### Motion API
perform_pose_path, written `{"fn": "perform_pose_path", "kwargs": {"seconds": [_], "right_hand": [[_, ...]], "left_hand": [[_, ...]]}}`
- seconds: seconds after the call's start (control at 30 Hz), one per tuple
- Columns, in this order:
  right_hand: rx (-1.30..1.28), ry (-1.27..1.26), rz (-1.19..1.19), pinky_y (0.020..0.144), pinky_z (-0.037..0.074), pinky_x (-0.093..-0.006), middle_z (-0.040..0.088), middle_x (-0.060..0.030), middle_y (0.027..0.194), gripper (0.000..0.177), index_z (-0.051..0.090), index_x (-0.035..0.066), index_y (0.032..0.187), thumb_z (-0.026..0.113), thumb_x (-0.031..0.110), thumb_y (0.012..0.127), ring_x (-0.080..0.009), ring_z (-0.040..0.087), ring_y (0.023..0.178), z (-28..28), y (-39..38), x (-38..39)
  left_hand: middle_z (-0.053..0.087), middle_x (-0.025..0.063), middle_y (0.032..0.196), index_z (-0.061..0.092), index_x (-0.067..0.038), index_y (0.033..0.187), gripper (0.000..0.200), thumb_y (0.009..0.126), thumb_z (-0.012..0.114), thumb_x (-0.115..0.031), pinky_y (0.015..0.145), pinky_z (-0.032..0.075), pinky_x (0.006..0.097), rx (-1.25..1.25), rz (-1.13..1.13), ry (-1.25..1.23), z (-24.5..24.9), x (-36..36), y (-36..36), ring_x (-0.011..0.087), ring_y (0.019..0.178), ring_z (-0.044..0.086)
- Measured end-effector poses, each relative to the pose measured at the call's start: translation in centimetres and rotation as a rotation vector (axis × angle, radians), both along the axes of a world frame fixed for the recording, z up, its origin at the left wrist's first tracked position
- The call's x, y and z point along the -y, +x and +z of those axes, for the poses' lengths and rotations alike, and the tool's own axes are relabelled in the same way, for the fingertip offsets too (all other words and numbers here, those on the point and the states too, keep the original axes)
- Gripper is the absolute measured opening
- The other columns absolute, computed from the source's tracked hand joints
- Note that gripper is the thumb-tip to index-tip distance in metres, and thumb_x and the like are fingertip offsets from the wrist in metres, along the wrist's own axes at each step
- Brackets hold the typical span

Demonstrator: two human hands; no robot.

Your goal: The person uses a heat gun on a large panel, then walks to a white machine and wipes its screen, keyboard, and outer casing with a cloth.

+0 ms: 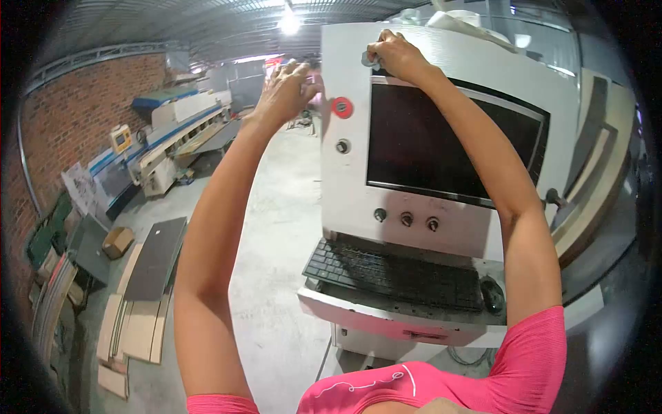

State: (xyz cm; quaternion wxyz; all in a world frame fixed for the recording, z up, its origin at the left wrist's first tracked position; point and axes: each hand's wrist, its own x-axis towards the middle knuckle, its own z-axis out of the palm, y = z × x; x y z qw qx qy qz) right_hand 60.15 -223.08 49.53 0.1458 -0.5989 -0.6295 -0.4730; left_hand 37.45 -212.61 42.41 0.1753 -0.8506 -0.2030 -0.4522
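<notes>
At the far left stands a brick wall (pixel 103 90), with a long machine (pixel 172 141) in front of it. Nearer on that side, upright boards (pixel 54 303) lean together, and a small cardboard box (pixel 118 243) sits on the floor (pixel 269 276) to their right. Next come flat boards (pixel 141 338) lying on the floor, with a dark panel (pixel 156 259) on top of them.

Further right, the left hand (pixel 284 91) is raised and released, its fingers parted and loosely bent. It is just beside the left edge of a white cabinet (pixel 345 179); whether the thumb touches that edge I cannot tell.

On the cabinet's front, a red button (pixel 342 107) sits above a small knob (pixel 343 146) at the left. To their right is a dark screen (pixel 424 141), with three switches (pixel 407 219) in a row below it. The right hand (pixel 398 55) is clenched around a small grey wad (pixel 370 60), at the upper left of the cabinet front, above the screen's left corner. The right forearm crosses in front of the screen.

Below, on a shelf (pixel 386 310), lie a black keyboard (pixel 393 276) and, to its right, a mouse (pixel 492 295). At the far right stand curved boards (pixel 596 172).
</notes>
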Motion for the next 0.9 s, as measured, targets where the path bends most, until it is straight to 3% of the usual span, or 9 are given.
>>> {"fn": "perform_pose_path", "kwargs": {"seconds": [0.27, 0.33, 0.37, 0.43, 0.5, 0.57, 0.63, 0.77, 0.9], "right_hand": [[0.072, 0.488, 0.383, 0.069, 0.043, -0.04, 0.057, -0.0178, 0.082, 0.011, 0.057, 0.003, 0.084, 0.05, 0.006, 0.076, -0.0344, 0.054, 0.082, 2.9, -3.7, -8.8], [-1.069, 0.336, 0.845, 0.065, 0.043, -0.0394, 0.056, -0.0149, 0.077, 0.008, 0.059, 0.006, 0.077, 0.052, 0.007, 0.072, -0.0315, 0.054, 0.079, 2.3, -8.5, -6.8], [-1.077, 0.32, 0.84, 0.065, 0.043, -0.0394, 0.056, -0.0149, 0.077, 0.008, 0.059, 0.006, 0.077, 0.052, 0.007, 0.072, -0.0315, 0.054, 0.079, 2.0, -7.5, -7.7], [0.264, 0.22, 0.309, 0.065, 0.043, -0.0375, 0.057, -0.0114, 0.076, 0.01, 0.061, 0.009, 0.076, 0.052, 0.01, 0.072, -0.028, 0.055, 0.081, 1.9, -3.5, -9.2], [-0.013, 0.058, 0.215, 0.068, 0.045, -0.0371, 0.058, -0.0087, 0.077, 0.013, 0.062, 0.011, 0.081, 0.051, 0.01, 0.075, -0.0262, 0.056, 0.083, -1.1, -6.2, -6.0], [0.433, -0.243, 0.315, 0.072, 0.046, -0.0367, 0.058, -0.0086, 0.082, 0.013, 0.063, 0.011, 0.083, 0.052, 0.011, 0.075, -0.0266, 0.056, 0.085, -2.6, -6.1, -4.6], [0.363, -0.325, 0.235, 0.075, 0.046, -0.0366, 0.059, -0.0098, 0.085, 0.015, 0.064, 0.011, 0.085, 0.053, 0.01, 0.074, -0.0276, 0.057, 0.084, -3.3, -6.4, -2.9], [0.004, -0.171, 0.289, 0.07, 0.047, -0.0361, 0.056, -0.0124, 0.088, 0.022, 0.064, 0.01, 0.091, 0.056, 0.003, 0.072, -0.0302, 0.057, 0.08, -3.7, -4.2, -1.9], [0.034, 0.128, 0.219, 0.067, 0.047, -0.0404, 0.054, -0.0147, 0.086, 0.015, 0.061, 0.007, 0.091, 0.058, 0.007, 0.076, -0.0338, 0.057, 0.075, -8.4, -4.1, -1.3]], "left_hand": [[0.042, 0.0173, 0.131, 0.054, -0.007, 0.117, 0.043, 0.085, 0.057, -0.035, 0.102, 0.031, 0.0448, -0.15, 0.066, -0.109, -9.1, 2.1, -10.2, 0.0372, 0.127, 0.032], [0.043, 0.0162, 0.131, 0.056, -0.007, 0.116, 0.04, 0.085, 0.058, -0.033, 0.103, 0.031, 0.0441, -0.19, 0.077, -0.138, -10.0, 1.9, -11.7, 0.0368, 0.127, 0.031], [0.043, 0.0162, 0.131, 0.056, -0.007, 0.116, 0.04, 0.085, 0.058, -0.033, 0.103, 0.031, 0.0441, -0.191, 0.081, -0.155, -10.3, 1.7, -12.5, 0.0368, 0.127, 0.031], [0.043, 0.0163, 0.131, 0.057, -0.007, 0.114, 0.039, 0.085, 0.058, -0.032, 0.102, 0.032, 0.0434, -0.162, 0.05, -0.18, -10.9, 1.4, -14.0, 0.0362, 0.126, 0.033], [0.048, 0.0163, 0.126, 0.059, -0.005, 0.11, 0.035, 0.085, 0.058, -0.03, 0.096, 0.038, 0.0391, -0.121, -0.023, -0.186, -11.4, 0.3, -15.3, 0.0315, 0.117, 0.045], [0.051, 0.016, 0.121, 0.059, -0.004, 0.109, 0.034, 0.085, 0.058, -0.028, 0.091, 0.043, 0.037, -0.115, -0.083, -0.261, -11.9, -0.7, -16.0, 0.0303, 0.109, 0.051], [0.054, 0.0139, 0.117, 0.059, -0.003, 0.109, 0.033, 0.086, 0.058, -0.026, 0.086, 0.045, 0.0358, -0.131, -0.117, -0.262, -12.2, -1.0, -16.2, 0.0279, 0.105, 0.054], [0.056, 0.0114, 0.114, 0.057, -0.003, 0.11, 0.035, 0.087, 0.057, -0.029, 0.083, 0.045, 0.0335, -0.147, -0.229, -0.353, -13.7, 0.4, -16.4, 0.0245, 0.099, 0.056], [0.057, 0.0108, 0.112, 0.057, -0.004, 0.111, 0.034, 0.087, 0.057, -0.028, 0.08, 0.046, 0.0333, -0.256, -0.281, -0.521, -16.3, 2.4, -16.6, 0.0244, 0.096, 0.057]]}}
